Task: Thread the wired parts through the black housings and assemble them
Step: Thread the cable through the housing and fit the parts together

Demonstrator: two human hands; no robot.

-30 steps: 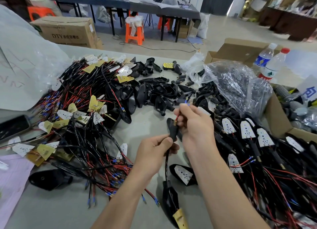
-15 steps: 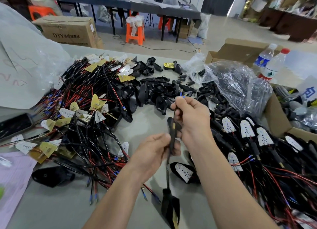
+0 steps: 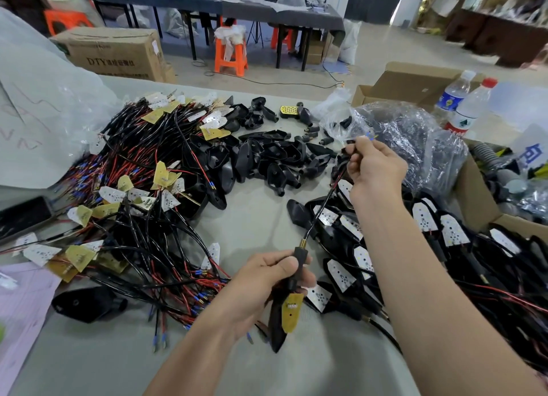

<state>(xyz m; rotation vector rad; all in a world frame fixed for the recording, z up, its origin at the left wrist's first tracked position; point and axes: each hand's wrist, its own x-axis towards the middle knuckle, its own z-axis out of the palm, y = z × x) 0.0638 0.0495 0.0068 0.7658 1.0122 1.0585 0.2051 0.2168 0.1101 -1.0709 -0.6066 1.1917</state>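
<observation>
Since the earlier frame our right hand [image 3: 375,170] has gone up and to the right, away from the left one, and the wire [image 3: 321,209] is now drawn out in a nearly straight line between the two hands. The right hand pinches the wire near its blue-tipped end with thumb and fingers curled. Our left hand [image 3: 267,280] is closed around the narrow stem of the black housing [image 3: 277,333], low in the middle of the view. The wire comes out of the top of this stem, and a yellow board [image 3: 292,309] sits against the wide lower part of the housing.

Beyond the hands, a heap of empty black housings [image 3: 267,158] lies on the grey worktop [image 3: 252,217]. To the left is a big tangle of wired parts [image 3: 142,217] with red and black leads and small boards. To the right lie many housings with white boards [image 3: 430,226]. Behind the right hand is a clear plastic bag [image 3: 409,137], and further back two bottles [image 3: 468,105] stand near a cardboard box [image 3: 409,81].
</observation>
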